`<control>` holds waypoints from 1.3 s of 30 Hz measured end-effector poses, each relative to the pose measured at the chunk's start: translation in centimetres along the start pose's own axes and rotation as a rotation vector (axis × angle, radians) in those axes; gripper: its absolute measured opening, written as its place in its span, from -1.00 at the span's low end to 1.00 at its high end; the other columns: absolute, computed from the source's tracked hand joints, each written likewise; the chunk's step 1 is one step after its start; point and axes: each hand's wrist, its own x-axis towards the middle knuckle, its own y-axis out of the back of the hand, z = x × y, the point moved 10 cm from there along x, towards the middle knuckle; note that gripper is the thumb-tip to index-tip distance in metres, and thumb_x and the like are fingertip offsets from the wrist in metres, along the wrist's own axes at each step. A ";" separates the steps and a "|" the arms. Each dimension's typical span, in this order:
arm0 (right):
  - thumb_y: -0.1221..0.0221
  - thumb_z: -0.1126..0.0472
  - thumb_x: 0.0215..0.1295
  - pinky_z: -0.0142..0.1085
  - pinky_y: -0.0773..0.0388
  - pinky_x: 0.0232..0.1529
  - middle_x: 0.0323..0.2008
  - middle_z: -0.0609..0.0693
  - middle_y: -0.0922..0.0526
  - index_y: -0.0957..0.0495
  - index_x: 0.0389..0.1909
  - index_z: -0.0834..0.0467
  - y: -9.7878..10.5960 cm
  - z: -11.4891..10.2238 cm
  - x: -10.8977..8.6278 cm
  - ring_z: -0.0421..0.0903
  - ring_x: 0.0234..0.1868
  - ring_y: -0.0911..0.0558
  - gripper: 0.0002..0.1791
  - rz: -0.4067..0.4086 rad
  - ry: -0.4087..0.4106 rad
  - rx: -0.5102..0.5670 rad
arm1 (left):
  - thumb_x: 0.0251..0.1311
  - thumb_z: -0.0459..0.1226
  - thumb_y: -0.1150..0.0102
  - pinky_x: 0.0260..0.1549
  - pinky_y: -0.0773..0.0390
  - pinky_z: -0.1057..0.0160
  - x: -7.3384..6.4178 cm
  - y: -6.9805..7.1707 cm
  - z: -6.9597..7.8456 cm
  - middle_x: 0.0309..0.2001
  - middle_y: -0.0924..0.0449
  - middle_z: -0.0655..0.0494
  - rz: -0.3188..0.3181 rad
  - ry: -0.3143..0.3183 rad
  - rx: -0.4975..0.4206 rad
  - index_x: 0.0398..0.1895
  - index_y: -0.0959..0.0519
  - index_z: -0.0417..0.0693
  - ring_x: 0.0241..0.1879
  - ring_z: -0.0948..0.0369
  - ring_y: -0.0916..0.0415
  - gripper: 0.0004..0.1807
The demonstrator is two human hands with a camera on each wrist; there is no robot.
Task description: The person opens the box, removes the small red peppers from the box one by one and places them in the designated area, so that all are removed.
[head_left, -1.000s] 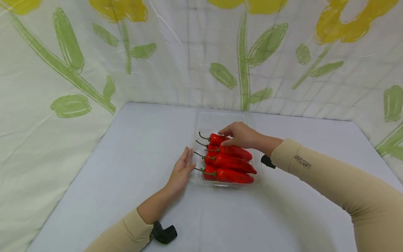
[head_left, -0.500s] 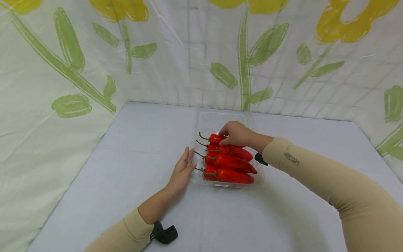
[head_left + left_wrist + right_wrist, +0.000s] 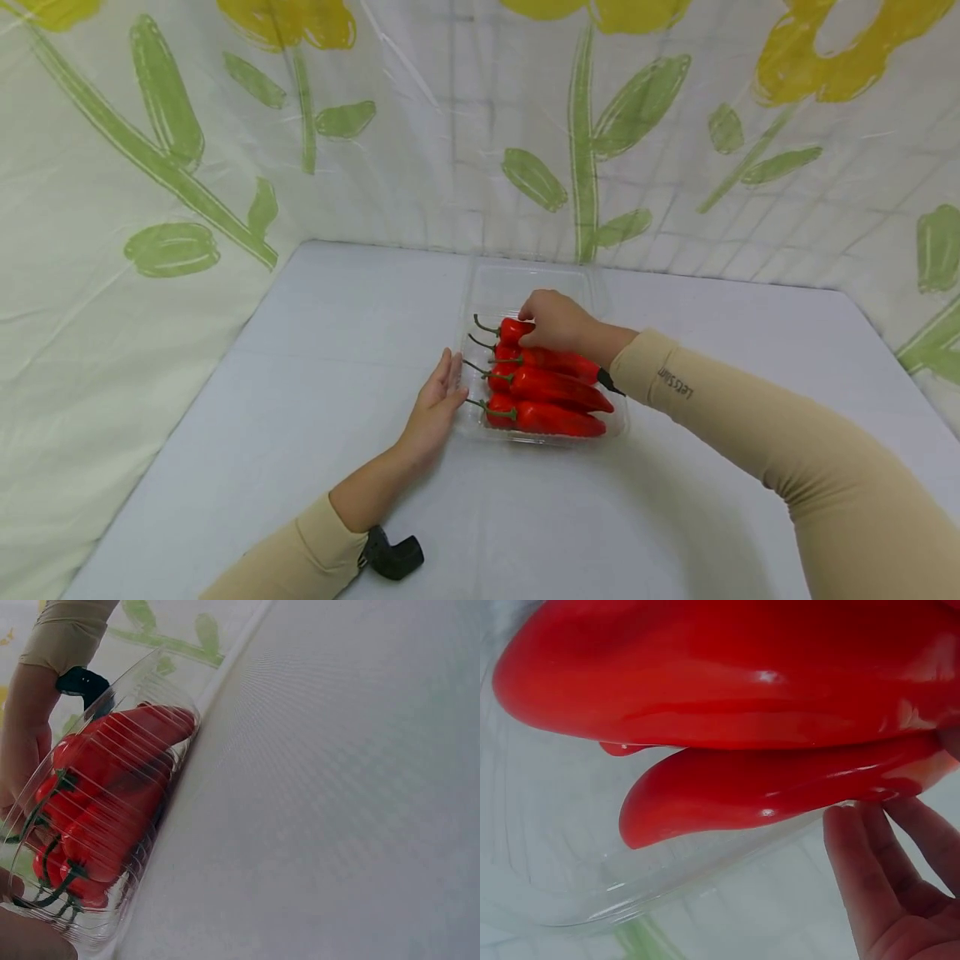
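Note:
Several long red peppers [image 3: 558, 390] with green stems lie side by side, some stacked, in a clear plastic container [image 3: 467, 430]. My right hand [image 3: 558, 321] reaches over its far side and grips the farthest pepper [image 3: 512, 332] between thumb and fingers. In the right wrist view, the fingers [image 3: 855, 862] press along that pepper's outer edge and part of the thumb shows at the right. My left hand [image 3: 429, 404] rests against the container's left end, fingers extended and thumb near the stems. The left wrist view shows the peppers [image 3: 105, 832] through the ribbed clear wall.
The container's clear lid [image 3: 528, 283] lies folded back toward the rear of the white table [image 3: 337, 350]. A flower-printed white sheet [image 3: 420, 150] hangs right behind the table. A black wrist device [image 3: 393, 558] sticks out below the left sleeve.
My right hand and forearm have shifted slightly left along the farthest pepper. My left hand and the peppers stay about where they were.

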 end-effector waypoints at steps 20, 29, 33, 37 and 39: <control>-0.19 0.16 0.09 -0.35 -0.41 -0.50 -0.38 0.02 -0.54 -0.55 -0.51 0.18 0.3 -1.1 -0.5 -0.09 -0.39 -0.45 -0.85 0.041 0.048 -0.190 | 0.30 -0.54 0.32 0.41 0.19 -0.01 0.0 0.0 -0.2 0.46 0.25 -0.25 -0.010 -0.006 -0.034 0.42 0.32 -0.38 0.47 -0.04 0.31 -0.31; -0.18 0.11 0.19 -0.31 -0.53 -0.39 -0.41 -0.02 -0.61 -0.51 -0.25 0.16 0.5 -0.7 -0.6 -0.08 -0.40 -0.53 -0.78 0.024 0.049 -0.144 | 0.30 -0.53 0.30 0.41 0.17 -0.02 0.0 0.2 -0.2 0.46 0.22 -0.24 0.008 0.002 -0.016 0.42 0.31 -0.37 0.47 -0.05 0.29 -0.31; -0.17 0.12 0.22 -0.24 -0.61 -0.25 -0.27 0.01 -0.63 -0.50 -0.08 0.16 0.6 -0.9 -0.7 -0.07 -0.29 -0.55 -0.71 0.025 0.074 -0.136 | 0.29 -0.53 0.29 0.41 0.17 -0.03 0.1 0.2 -0.1 0.46 0.21 -0.24 0.014 0.002 -0.018 0.42 0.31 -0.38 0.46 -0.06 0.28 -0.30; -0.15 0.07 0.26 -0.17 -0.61 -0.12 -0.14 0.03 -0.58 -0.45 0.06 0.16 0.2 -0.8 -0.8 -0.06 -0.16 -0.54 -0.60 0.014 0.093 -0.154 | 0.29 -0.53 0.30 0.41 0.18 -0.02 0.0 0.1 0.0 0.46 0.21 -0.24 0.014 0.006 -0.014 0.42 0.31 -0.38 0.47 -0.05 0.29 -0.30; -0.12 0.04 0.28 -0.15 -0.60 -0.08 -0.11 0.04 -0.55 -0.44 0.10 0.17 0.1 -0.6 -1.0 -0.05 -0.13 -0.54 -0.56 0.011 0.096 -0.155 | 0.29 -0.53 0.29 0.41 0.18 -0.02 -0.1 0.1 -0.1 0.46 0.22 -0.24 0.015 0.009 -0.012 0.42 0.31 -0.38 0.47 -0.05 0.29 -0.30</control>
